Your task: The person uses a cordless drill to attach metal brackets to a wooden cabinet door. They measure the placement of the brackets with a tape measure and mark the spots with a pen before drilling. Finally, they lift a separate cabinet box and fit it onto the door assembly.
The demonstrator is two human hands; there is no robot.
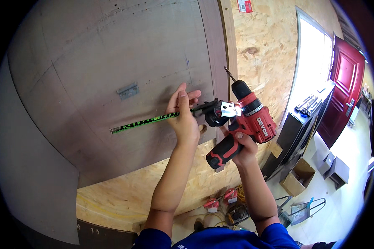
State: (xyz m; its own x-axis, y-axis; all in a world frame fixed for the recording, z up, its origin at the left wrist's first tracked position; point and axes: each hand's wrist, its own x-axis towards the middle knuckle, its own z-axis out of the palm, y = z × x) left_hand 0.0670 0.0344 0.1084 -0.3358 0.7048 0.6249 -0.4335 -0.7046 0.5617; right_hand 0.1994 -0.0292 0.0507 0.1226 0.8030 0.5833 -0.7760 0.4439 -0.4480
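The right hand [246, 148] wraps the grip of a red-and-black cordless drill [257, 122], fingers closed round it and thumb across the near side. The drill bit [229, 74] points up and leftward, beside the wooden edge strip [230, 45] — a tilt that probably keeps the tip clear of the left hand [185, 118].

That hand is loosely bent, its fingers partly spread, where a black-and-green tape blade [143, 122] crosses the grey panel [112, 54]. The blade is likely held there to keep it straight and near the surface, though I cannot tell whether it is pinched (the hand hides that stretch). Its free end lies out to the left, below a small metal plate [128, 91] on the panel.

Between the hands sits a dark tape case [214, 118], with a bright silver piece [228, 109] overlapping it — what supports them is hidden, perhaps the right hand's fingers.
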